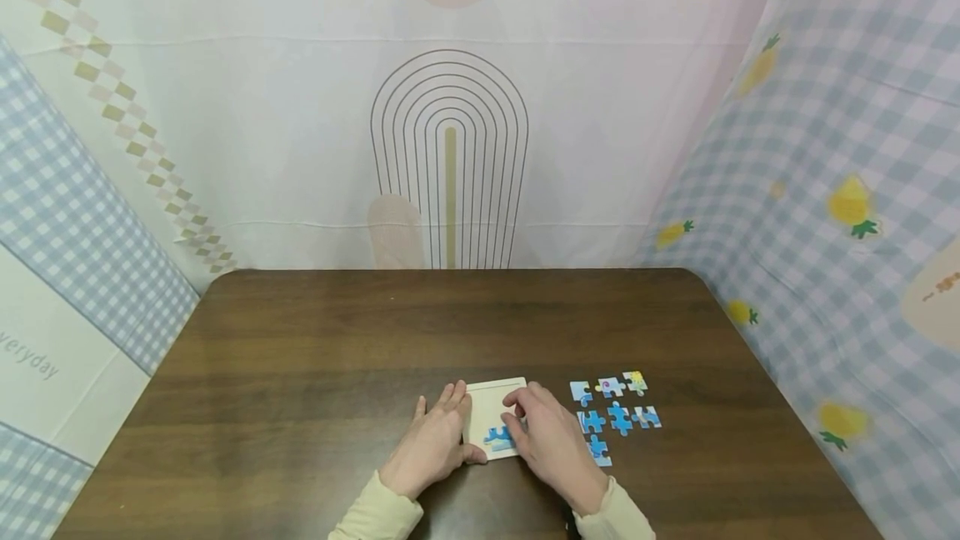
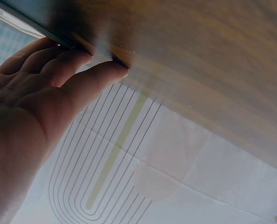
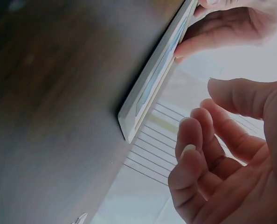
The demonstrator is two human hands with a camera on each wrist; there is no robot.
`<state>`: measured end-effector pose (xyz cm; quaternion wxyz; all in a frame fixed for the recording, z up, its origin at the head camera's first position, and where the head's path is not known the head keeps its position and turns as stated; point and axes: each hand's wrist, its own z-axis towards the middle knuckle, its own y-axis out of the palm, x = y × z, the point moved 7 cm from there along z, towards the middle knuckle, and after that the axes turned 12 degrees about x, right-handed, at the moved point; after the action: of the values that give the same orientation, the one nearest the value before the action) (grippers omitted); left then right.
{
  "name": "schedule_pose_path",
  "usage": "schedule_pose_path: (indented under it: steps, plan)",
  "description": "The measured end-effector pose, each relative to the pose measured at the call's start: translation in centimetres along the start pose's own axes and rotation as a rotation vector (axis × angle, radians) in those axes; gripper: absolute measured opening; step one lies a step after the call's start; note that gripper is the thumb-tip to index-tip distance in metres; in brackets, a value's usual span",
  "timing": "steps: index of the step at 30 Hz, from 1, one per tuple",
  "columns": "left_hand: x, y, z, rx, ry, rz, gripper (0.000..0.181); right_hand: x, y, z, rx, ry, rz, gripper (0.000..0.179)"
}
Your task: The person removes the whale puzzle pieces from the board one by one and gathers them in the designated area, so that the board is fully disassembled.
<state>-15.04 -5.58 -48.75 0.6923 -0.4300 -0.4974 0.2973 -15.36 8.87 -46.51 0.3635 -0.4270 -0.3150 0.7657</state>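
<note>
A shallow, light wooden puzzle tray [image 1: 483,403] lies on the table in the head view, with joined blue puzzle pieces [image 1: 498,440] along its lower part. My left hand [image 1: 433,444] rests against the tray's left side, fingers extended and thumb by the lower left corner. In the left wrist view, the left hand's [image 2: 36,102] fingertips reach the tabletop beside the tray. Over the tray's right side hovers my right hand [image 1: 552,437], fingers bent loosely. The right wrist view shows a gap between the right hand's [image 3: 241,182] thumb and fingers, with nothing in it, apart from the tray [image 3: 129,119].
Several loose puzzle pieces [image 1: 619,418] lie spread to the right of the tray, one partly beside the right hand. The dark wooden table [image 1: 315,357] ends at a patterned cloth backdrop [image 1: 300,148], with checked cloth [image 1: 825,190] on the right side.
</note>
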Motion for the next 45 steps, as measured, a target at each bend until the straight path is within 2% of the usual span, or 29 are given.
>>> schedule_pose_path:
  steps: [4,11,21,34,45]
  plan:
    - [0.0,-0.1,0.0,0.007,0.006,-0.001,0.083,-0.2,0.2,-0.1,-0.01,-0.027,-0.029,0.014]
    - [0.0,0.0,0.0,0.001,0.004,-0.013,0.084,-0.2,0.7,-0.5,-0.093,-0.047,-0.065,0.026]
    - [0.0,0.0,-0.1,-0.008,-0.002,-0.019,0.086,-0.1,1.2,-0.9,-0.182,-0.075,-0.04,0.02]
    - [-0.1,0.1,-0.2,0.003,0.002,-0.017,0.085,-0.4,1.3,-1.2,-0.198,-0.103,-0.03,0.017]
    - [-0.1,0.0,-0.2,-0.007,-0.01,-0.036,0.085,-0.3,1.4,-1.1,-0.201,-0.093,-0.036,0.014]
